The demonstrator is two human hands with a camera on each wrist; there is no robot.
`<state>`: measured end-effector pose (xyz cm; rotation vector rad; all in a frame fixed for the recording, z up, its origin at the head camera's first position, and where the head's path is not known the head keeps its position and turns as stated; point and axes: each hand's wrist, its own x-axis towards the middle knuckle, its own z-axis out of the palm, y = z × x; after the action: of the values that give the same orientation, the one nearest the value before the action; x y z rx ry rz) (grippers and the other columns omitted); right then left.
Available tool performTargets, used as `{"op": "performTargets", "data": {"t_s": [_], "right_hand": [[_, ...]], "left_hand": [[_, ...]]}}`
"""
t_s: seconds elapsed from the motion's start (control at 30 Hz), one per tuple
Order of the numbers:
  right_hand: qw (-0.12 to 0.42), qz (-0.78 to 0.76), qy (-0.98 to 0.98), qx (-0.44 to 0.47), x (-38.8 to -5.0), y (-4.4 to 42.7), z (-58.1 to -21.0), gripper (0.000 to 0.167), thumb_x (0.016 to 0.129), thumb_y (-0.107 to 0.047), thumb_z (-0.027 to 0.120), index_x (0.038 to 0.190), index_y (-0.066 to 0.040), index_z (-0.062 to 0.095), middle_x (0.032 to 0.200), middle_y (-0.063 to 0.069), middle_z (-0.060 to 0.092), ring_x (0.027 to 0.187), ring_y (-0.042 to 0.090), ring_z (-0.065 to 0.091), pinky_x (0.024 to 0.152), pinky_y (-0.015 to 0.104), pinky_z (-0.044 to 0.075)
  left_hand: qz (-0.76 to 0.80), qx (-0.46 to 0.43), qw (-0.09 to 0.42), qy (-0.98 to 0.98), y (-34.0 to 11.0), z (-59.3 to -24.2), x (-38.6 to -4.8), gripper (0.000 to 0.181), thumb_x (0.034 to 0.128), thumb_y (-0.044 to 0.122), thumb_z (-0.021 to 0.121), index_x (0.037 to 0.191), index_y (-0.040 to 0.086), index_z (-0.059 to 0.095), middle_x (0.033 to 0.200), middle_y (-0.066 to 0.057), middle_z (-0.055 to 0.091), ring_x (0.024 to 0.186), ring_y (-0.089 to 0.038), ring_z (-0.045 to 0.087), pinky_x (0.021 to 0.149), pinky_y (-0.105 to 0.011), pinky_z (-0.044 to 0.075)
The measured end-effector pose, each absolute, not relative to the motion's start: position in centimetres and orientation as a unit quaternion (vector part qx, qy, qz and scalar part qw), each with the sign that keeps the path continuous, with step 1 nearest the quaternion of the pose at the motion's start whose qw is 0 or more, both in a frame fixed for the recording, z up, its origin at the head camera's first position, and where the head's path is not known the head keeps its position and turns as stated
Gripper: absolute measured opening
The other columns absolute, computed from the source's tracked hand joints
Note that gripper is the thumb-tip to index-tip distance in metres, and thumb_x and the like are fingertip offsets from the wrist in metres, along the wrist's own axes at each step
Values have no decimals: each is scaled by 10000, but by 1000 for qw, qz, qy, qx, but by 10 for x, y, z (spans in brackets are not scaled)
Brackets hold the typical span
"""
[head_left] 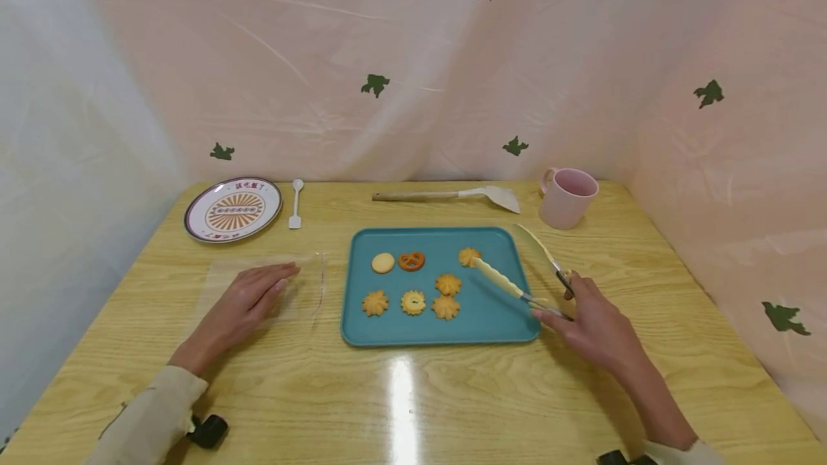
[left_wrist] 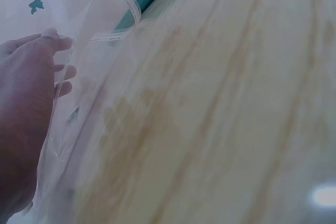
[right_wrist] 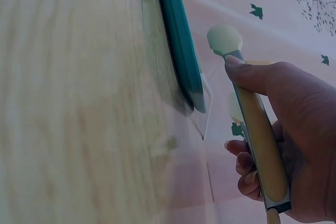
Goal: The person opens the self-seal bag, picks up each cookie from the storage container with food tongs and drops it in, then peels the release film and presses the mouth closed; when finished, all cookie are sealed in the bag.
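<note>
My right hand [head_left: 597,325] holds a pair of tongs [right_wrist: 257,140] with cream-coloured tips, thumb on one arm and fingers around the other. The tongs are spread wide. One tip is over the right part of a teal tray [head_left: 400,336], right beside a flower-shaped cookie [head_left: 468,256]; the other tip is past the tray's right edge. Also on the tray lie more flower-shaped cookies [head_left: 446,306], a round cookie [head_left: 383,262], a pretzel [head_left: 411,260] and a scalloped cookie [head_left: 413,302]. At the left, my left hand [head_left: 248,300] rests on a clear plastic bag [left_wrist: 79,114], fingers nearly straight.
Behind the bag are a patterned plate [head_left: 213,232] and a small white spoon-like utensil [head_left: 296,203]. A wooden-handled spatula [head_left: 420,196] lies behind the tray. A pink mug [head_left: 562,207] stands at the back right. Fabric walls [head_left: 439,128] border the wooden table [head_left: 310,393].
</note>
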<state>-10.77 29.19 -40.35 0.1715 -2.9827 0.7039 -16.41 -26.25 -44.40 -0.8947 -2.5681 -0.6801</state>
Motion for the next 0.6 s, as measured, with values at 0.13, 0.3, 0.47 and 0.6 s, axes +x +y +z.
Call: {"op": "performTargets", "data": {"t_s": [0.13, 0.3, 0.47, 0.6], "right_hand": [[26, 218, -973, 68, -113, 288, -402, 827, 941, -526, 729, 1401, 101, 450, 1154, 210, 602, 952, 405, 642, 727, 594, 522], [10, 201, -976, 83, -118, 284, -401, 779, 949, -528, 718, 1386, 72, 480, 1132, 199, 624, 965, 409, 667, 713, 599, 537], [-19, 179, -980, 89, -124, 280, -400, 866, 950, -575, 694, 1414, 115, 454, 1105, 202, 631, 968, 421, 670, 709, 618, 545], [-33, 168, -981, 90, -128, 278, -400, 896, 957, -588, 676, 1436, 130, 437, 1123, 221, 633, 999, 442, 665, 738, 636, 548]], "left_hand": [[-240, -313, 167, -904, -262, -443, -163, 361, 1041, 13, 576, 1396, 44, 630, 1389, -160, 637, 1263, -384, 577, 1037, -600, 395], [-238, -312, 165, -905, -262, -444, -163, 362, 1037, 10, 581, 1394, 41, 629, 1390, -158, 637, 1262, -382, 577, 1036, -601, 397], [-236, -314, 166, -905, -263, -444, -163, 366, 1032, 5, 587, 1394, 41, 628, 1387, -151, 639, 1260, -379, 576, 1034, -592, 401], [-237, -318, 172, -902, -262, -444, -163, 370, 1026, 2, 596, 1391, 46, 632, 1381, -145, 644, 1257, -373, 579, 1038, -570, 404]]}}
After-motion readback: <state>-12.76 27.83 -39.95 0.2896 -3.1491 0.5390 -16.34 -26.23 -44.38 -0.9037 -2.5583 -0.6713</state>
